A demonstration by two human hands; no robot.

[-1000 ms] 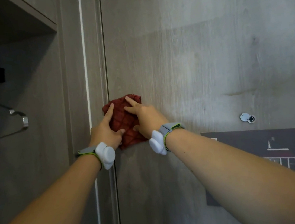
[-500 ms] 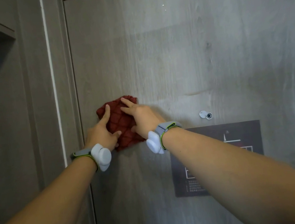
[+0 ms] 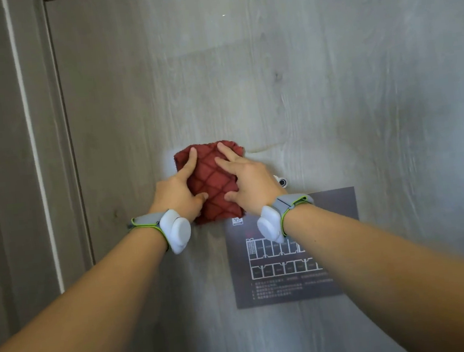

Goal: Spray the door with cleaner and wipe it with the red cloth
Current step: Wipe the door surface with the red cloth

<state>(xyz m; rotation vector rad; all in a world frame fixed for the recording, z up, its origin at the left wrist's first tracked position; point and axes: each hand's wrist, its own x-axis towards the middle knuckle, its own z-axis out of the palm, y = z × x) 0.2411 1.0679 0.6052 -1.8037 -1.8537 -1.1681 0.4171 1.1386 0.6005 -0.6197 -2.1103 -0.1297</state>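
Wiping stage, spraying presumably done: left hand (image 3: 176, 192) and right hand (image 3: 250, 183), fingers extended, press the red cloth (image 3: 214, 183) against the door (image 3: 329, 78) just above the floor-plan sign (image 3: 334, 251); most of the door likely remains.

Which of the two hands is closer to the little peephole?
The right hand; its edge almost touches the peephole, while the left hand lies beyond the red cloth.
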